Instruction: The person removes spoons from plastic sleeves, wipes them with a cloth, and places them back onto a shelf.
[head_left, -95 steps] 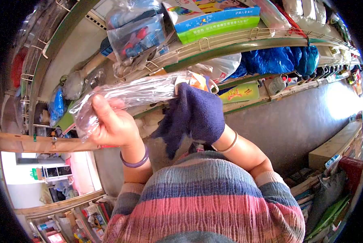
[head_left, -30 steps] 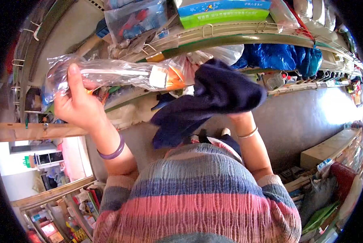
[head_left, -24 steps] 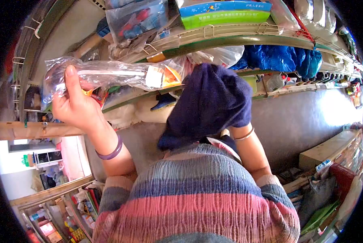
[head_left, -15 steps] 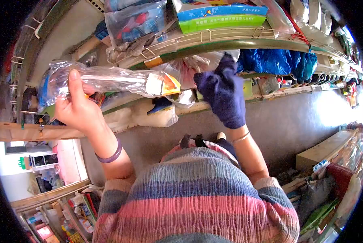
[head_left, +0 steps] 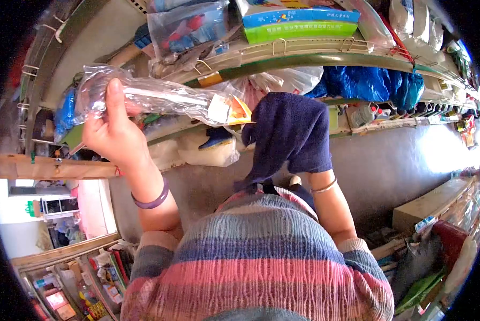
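- Head view, left: the left hand [head_left: 114, 134] is raised, forearm slanting up and leftward, thumb up and fingers clamped on the clear pack [head_left: 170, 99].
- Centre: the right hand [head_left: 309, 152] is inside or behind the navy cloth [head_left: 282, 125], forearm rising from lower right; its fingers are covered, so their state can't be told.
- The pack's orange end almost meets the cloth, below the shelf [head_left: 304, 58].

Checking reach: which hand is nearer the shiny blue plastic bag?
Right: right hand, in navy cloth, below-left of the blue bag; left hand much farther left, holding clear packaging.
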The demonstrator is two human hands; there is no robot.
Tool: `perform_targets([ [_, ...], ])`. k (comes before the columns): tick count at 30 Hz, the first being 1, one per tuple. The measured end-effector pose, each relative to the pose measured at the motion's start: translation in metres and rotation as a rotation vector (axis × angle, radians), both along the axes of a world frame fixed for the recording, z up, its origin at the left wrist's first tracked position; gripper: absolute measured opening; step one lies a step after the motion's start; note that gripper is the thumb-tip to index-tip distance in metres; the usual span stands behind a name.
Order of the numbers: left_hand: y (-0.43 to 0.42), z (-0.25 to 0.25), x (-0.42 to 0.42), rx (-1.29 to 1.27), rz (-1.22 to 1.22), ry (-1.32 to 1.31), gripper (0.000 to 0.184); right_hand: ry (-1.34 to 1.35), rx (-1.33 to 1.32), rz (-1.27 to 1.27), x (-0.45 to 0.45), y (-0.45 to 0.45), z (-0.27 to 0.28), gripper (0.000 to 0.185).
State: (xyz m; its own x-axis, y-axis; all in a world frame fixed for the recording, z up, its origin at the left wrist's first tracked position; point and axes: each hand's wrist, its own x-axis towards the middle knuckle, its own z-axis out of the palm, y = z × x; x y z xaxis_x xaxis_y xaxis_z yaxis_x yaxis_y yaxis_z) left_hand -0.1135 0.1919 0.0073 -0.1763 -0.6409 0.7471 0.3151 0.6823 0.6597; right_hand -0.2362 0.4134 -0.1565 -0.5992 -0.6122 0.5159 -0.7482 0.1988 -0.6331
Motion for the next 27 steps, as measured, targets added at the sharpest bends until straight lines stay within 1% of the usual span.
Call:
perform_targets([
  [1, 0.008, 0.004, -0.002, 0.015, 0.017, 0.004, 0.006, -0.434, -0.294, 0.076, 0.005, -0.005, -0.007, 0.038],
  [2, 0.003, 0.001, 0.002, -0.027, -0.003, -0.053, 0.013, -0.875, -0.581, 0.158, 0.008, -0.009, -0.013, 0.036],
  [6, 0.011, 0.008, -0.001, -0.092, -0.071, -0.116, 0.014, 0.031, 0.029, 0.121, 0.002, -0.017, 0.020, 0.044],
  [7, 0.015, 0.010, -0.002, -0.109, -0.091, -0.120, 0.014, 0.122, 0.119, 0.123, 0.006, -0.010, 0.038, 0.050],
  [10, 0.023, 0.012, -0.006, -0.193, -0.103, -0.149, 0.012, 0.160, 0.017, 0.163, 0.001, -0.015, 0.048, 0.058],
  [11, 0.027, 0.012, -0.006, -0.242, -0.110, -0.173, 0.011, 0.159, -0.037, 0.169, 0.002, -0.014, 0.055, 0.054],
  [12, 0.032, 0.012, -0.007, -0.292, -0.116, -0.196, 0.010, 0.141, 0.134, 0.167, 0.005, -0.019, 0.072, 0.049],
  [13, 0.042, 0.013, -0.007, -0.253, -0.162, -0.201, 0.008, 0.120, 0.304, 0.165, 0.010, -0.028, 0.090, 0.045],
  [14, 0.041, 0.012, -0.010, -0.338, -0.163, -0.165, 0.008, 0.096, 0.474, 0.160, 0.014, -0.033, 0.099, 0.040],
  [15, 0.037, 0.010, -0.014, -0.424, -0.164, -0.124, 0.008, -0.148, 0.336, 0.095, 0.019, -0.036, 0.087, 0.032],
  [16, 0.034, 0.010, -0.017, -0.511, -0.164, -0.079, 0.008, -0.071, 0.238, 0.092, 0.018, -0.037, 0.065, 0.027],
  [17, 0.031, 0.012, -0.013, -0.444, -0.114, -0.124, 0.008, 0.008, 0.139, 0.093, 0.015, -0.037, 0.040, 0.022],
  [18, 0.031, 0.013, -0.014, -0.361, -0.146, -0.099, 0.007, 0.084, 0.042, 0.099, 0.012, -0.034, 0.035, 0.017],
  [19, 0.031, 0.013, -0.014, -0.277, -0.175, -0.077, 0.006, 0.225, 0.108, 0.115, 0.006, -0.026, 0.031, 0.023],
  [21, 0.025, 0.011, -0.012, -0.138, -0.220, -0.047, 0.003, 0.262, 0.082, 0.056, 0.003, -0.026, 0.024, 0.028],
  [22, 0.023, 0.010, -0.012, -0.122, -0.213, -0.034, 0.003, 0.282, 0.070, 0.022, 0.003, -0.025, 0.023, 0.031],
  [24, 0.021, 0.008, -0.014, -0.089, -0.199, -0.001, 0.003, 0.292, 0.090, 0.041, 0.001, -0.022, 0.025, 0.028],
  [25, 0.016, 0.005, -0.014, -0.130, -0.212, -0.010, 0.006, 0.292, 0.148, 0.042, -0.001, -0.021, 0.023, 0.026],
  [26, 0.016, 0.004, -0.014, -0.111, -0.214, -0.008, 0.006, 0.292, 0.206, 0.043, -0.002, -0.021, 0.022, 0.024],
  [27, 0.015, 0.003, -0.014, -0.092, -0.216, -0.006, 0.006, 0.230, 0.265, 0.043, 0.000, -0.021, 0.026, 0.026],
])
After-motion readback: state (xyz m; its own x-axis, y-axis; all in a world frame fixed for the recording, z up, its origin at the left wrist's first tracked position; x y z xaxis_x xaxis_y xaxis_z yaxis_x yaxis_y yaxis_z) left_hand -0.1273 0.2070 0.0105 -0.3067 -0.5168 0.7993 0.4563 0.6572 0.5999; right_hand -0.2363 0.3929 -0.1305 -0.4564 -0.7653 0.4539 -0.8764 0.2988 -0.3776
